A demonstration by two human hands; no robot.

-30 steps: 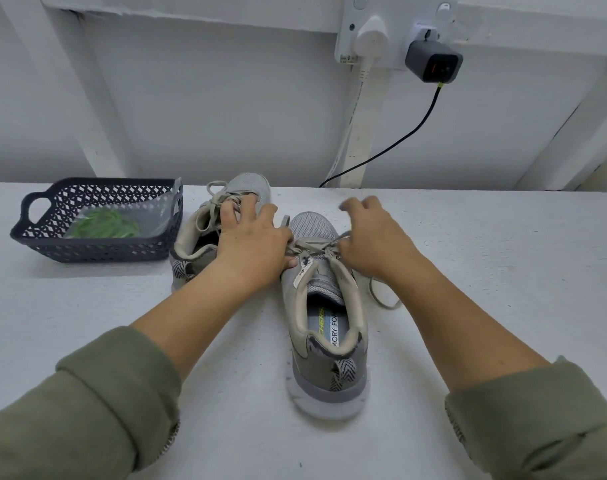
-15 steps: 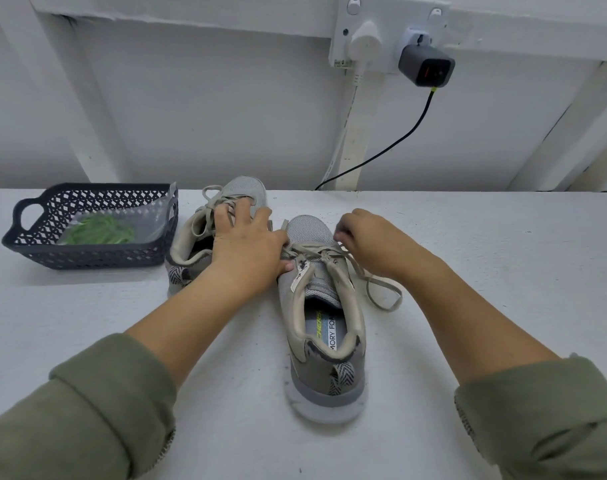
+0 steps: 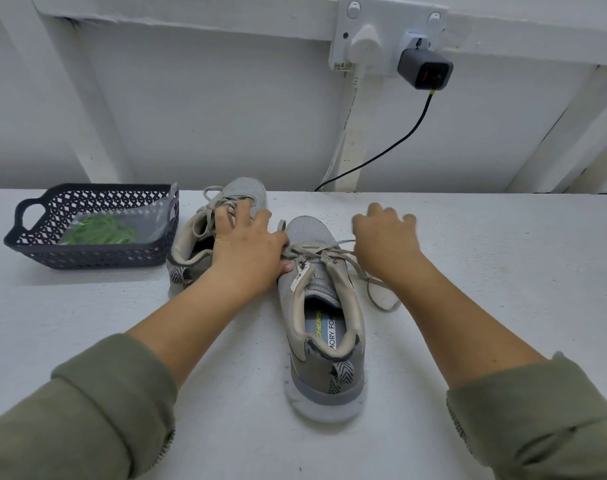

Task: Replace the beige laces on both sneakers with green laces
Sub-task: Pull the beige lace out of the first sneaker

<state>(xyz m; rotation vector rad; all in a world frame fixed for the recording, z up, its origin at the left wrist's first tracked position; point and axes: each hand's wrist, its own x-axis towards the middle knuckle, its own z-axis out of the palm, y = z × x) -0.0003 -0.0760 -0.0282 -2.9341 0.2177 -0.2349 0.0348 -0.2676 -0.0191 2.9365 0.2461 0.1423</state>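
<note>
the right hand (image 3: 385, 242), fingers curled on the beige lace (image 3: 331, 244), has tugged it rightward, undoing the near sneaker (image 3: 324, 327) beside them, while the left hand (image 3: 248, 252) presses down, fingers spread.

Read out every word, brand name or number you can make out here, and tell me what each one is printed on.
"CHERS": yellow-green letters on the insole of the near sneaker; the start is hidden by the collar.
"MORY FOA": dark letters on the same insole, cut off at both ends.
Tongue label: too blurred to read.
White tag by the eyelets: no legible print.
Charger: a red mark, unreadable.
</note>
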